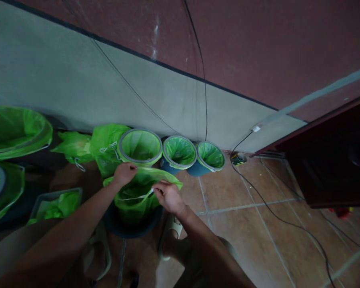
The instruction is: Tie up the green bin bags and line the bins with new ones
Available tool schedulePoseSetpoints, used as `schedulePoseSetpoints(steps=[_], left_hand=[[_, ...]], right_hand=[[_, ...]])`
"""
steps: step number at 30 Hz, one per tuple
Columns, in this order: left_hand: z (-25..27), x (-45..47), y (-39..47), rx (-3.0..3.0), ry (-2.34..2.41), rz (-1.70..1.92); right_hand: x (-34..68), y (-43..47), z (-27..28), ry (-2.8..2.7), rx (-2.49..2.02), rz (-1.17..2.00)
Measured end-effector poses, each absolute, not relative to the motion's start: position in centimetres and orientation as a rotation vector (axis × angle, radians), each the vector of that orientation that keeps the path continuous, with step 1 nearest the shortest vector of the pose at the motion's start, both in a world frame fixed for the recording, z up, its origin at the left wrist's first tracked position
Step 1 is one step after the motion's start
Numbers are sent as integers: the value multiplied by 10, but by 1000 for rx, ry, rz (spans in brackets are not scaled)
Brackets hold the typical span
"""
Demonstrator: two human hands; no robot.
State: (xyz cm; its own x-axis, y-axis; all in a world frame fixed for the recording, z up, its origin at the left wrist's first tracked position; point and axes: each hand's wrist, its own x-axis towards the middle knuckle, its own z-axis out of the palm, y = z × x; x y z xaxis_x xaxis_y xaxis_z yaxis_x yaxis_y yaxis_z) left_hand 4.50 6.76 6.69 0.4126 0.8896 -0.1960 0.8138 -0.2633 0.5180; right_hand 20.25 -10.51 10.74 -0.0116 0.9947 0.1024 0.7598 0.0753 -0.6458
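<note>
A green drawstring garbage bag (135,206) hangs inside a dark blue bin (135,232) on the floor in front of me. My left hand (125,174) pinches the bag's rim on its far left side. On the near right side, my right hand (169,196) grips the rim and its white drawstring (141,197). Between my hands the bag's mouth is spread wide, and its edge stands above the bin. Just beyond it is a lined bin with a grey ring (140,146).
Two more lined bins, one in the middle (180,152) and one at the right (211,156), line the wall. Tied green bags (109,140), a large lined bin (18,132) and a plastic tub (78,196) are at left. A black cable (276,216) crosses the tiles.
</note>
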Motion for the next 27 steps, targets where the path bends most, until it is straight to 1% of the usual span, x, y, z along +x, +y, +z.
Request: schedulePoseSetpoints(steps=[3, 5, 9, 11, 13, 15, 17, 20, 23, 25, 27], left_hand=[[86, 48, 68, 1910, 1297, 417], [107, 48, 63, 1730, 1180, 534], [160, 44, 48, 1330, 825, 693], [181, 39, 43, 1223, 678, 739], [191, 37, 41, 1164, 610, 770], [192, 39, 38, 1121, 578, 781], [187, 45, 33, 1106, 547, 761], [178, 59, 24, 1168, 530, 713], [168, 69, 16, 1238, 539, 657], [160, 73, 13, 1229, 549, 628], [148, 75, 10, 1197, 569, 619]], right_hand=[[204, -99, 116, -1547, -1651, 604], [204, -94, 128, -1273, -1536, 683], [212, -90, 160, -704, -1165, 1005], [221, -91, 174, -553, -1032, 1102], [230, -90, 180, -490, -982, 1102], [232, -87, 179, -467, -1012, 1097], [226, -85, 171, -504, -1099, 1161], [205, -84, 157, -688, -1252, 1284], [187, -86, 146, -907, -1308, 1360], [185, -87, 143, -879, -1293, 1374], [191, -86, 144, -717, -1247, 1358]])
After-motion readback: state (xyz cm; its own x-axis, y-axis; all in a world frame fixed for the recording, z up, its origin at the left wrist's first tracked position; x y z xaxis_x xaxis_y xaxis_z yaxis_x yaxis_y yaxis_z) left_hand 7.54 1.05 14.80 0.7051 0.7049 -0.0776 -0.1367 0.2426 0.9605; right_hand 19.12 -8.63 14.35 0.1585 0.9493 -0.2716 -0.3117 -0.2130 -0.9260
